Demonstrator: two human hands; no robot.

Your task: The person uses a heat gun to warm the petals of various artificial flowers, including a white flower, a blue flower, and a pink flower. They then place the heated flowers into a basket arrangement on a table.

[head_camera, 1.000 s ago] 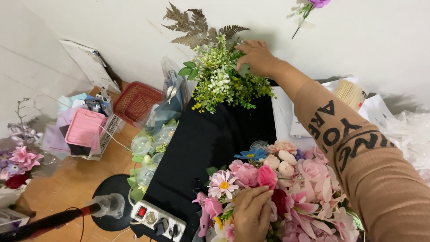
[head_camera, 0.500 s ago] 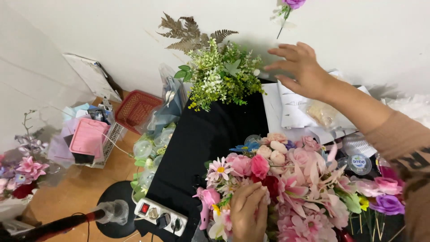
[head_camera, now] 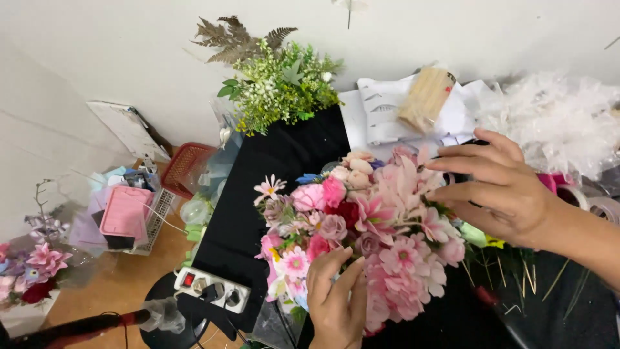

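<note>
The left hand [head_camera: 336, 300] comes up from the bottom edge, its grip closed around the lower front of a bouquet of pink flowers [head_camera: 361, 242], fingers curled into the blooms and thumb pressed against the pink heads beside them. The right hand [head_camera: 497, 190] reaches in from the right, fingers spread and half open, fingertips touching the pale pink petals at the bouquet's upper right side; whether it actually pinches a stem or petal cannot be told.

The bouquet sits between the two hands, above a black cloth [head_camera: 258, 194] that covers the surface. It mixes pink daisies, roses, a deep red bloom and pale buds near the top.

Behind the bouquet, at the far end of the cloth, stands a bunch of green foliage [head_camera: 278, 90] with brown dried fern leaves [head_camera: 236, 39] rising against the white wall. To its right lie white papers [head_camera: 387, 110] with a bundle of wooden sticks [head_camera: 426, 97] on them, and crumpled clear wrapping [head_camera: 555, 123] further right.

Left of the cloth a white power strip [head_camera: 210, 289] with a red switch lies near the lower edge. Farther left are a red basket [head_camera: 184, 169], a pink tray [head_camera: 124, 213] in a wire basket and, at the frame's edge, another bunch of pink and purple flowers [head_camera: 32, 268].
</note>
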